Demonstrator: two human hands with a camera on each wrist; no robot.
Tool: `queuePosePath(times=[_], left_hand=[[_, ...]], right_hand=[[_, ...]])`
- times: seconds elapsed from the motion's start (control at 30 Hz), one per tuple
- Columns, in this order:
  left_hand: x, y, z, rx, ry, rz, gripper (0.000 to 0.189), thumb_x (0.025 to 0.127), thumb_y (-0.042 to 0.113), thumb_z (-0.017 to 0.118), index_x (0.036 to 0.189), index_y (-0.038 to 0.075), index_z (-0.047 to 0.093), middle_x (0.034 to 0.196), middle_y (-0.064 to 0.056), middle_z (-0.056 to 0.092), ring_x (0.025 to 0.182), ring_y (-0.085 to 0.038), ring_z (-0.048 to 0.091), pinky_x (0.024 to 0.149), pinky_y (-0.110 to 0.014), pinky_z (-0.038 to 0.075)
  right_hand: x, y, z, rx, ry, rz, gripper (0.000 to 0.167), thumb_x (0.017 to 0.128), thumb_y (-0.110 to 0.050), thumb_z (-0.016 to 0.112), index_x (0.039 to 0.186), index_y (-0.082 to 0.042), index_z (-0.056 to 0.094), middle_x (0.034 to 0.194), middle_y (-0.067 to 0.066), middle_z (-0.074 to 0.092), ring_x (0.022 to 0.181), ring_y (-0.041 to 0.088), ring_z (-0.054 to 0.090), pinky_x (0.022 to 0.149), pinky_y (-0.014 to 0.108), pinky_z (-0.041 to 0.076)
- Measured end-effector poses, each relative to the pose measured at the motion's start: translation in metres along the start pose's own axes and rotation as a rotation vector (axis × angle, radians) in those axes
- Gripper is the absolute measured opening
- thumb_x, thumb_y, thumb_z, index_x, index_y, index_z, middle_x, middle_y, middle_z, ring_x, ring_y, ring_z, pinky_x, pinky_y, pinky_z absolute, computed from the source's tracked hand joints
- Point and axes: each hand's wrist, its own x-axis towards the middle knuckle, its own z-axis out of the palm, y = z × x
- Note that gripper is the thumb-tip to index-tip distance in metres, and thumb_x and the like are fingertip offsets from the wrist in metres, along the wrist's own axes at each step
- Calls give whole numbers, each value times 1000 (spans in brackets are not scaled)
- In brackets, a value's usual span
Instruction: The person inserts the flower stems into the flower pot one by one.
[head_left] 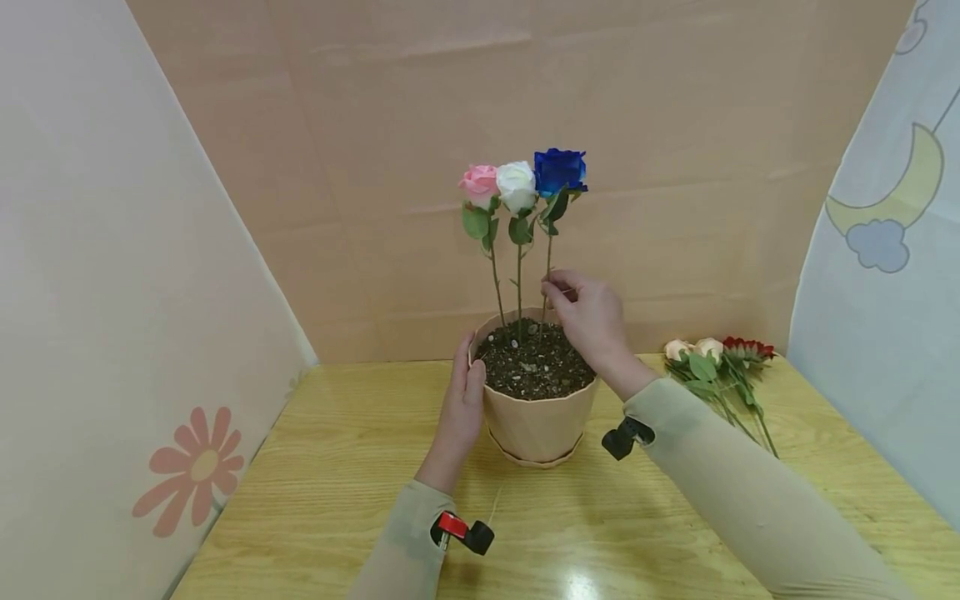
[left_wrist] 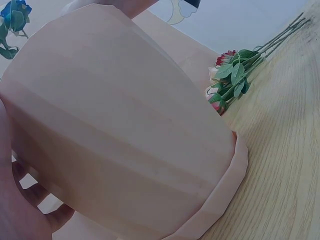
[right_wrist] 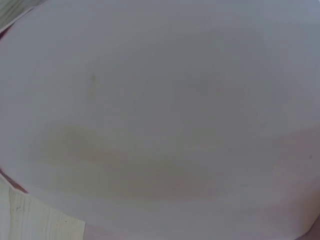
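A peach flowerpot (head_left: 536, 425) full of dark soil (head_left: 532, 367) stands on a matching saucer. My left hand (head_left: 459, 408) holds the pot's left side, thumb on the near wall; in the left wrist view its fingers (left_wrist: 37, 192) reach round behind the wall. Thumb and fingers of my right hand (head_left: 596, 321) pinch the stem of an upright blue rose (head_left: 560, 171), whose lower end meets the soil. To its left, a white rose (head_left: 517, 187) and a pink rose (head_left: 480, 183) stand in the soil. Pale pot wall (right_wrist: 165, 100) fills most of the right wrist view.
Several cut flowers lie at the table's back right, among them pale roses (head_left: 693, 350) and a red flower (head_left: 747, 348). The wooden table (head_left: 352, 467) meets a peach backdrop (head_left: 390, 250) behind the pot. White printed sheets hang on both sides.
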Motion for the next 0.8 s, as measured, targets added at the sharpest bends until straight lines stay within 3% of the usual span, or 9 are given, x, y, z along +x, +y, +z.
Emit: queuePosePath(times=[0.2,0.8], left_hand=[[1,0,1,4,1,6,58,123,34,33,178,20,20,183,-10,19,165,-37,23,131,-62,22],[-6,7,7,26,24,-6,57,123,35,34,178,24,22,182,-7,21,165,-36,25,131,-63,22]], right_hand=[[-1,0,1,-53,-11,-29,21,111,-21,70,119,-7,83,102,9,83,90,26,78,81,51,62],[-6,1,-6,-90,-69,-51,20,110,-20,71,116,-7,85,99,9,83,82,25,76,77,48,59]])
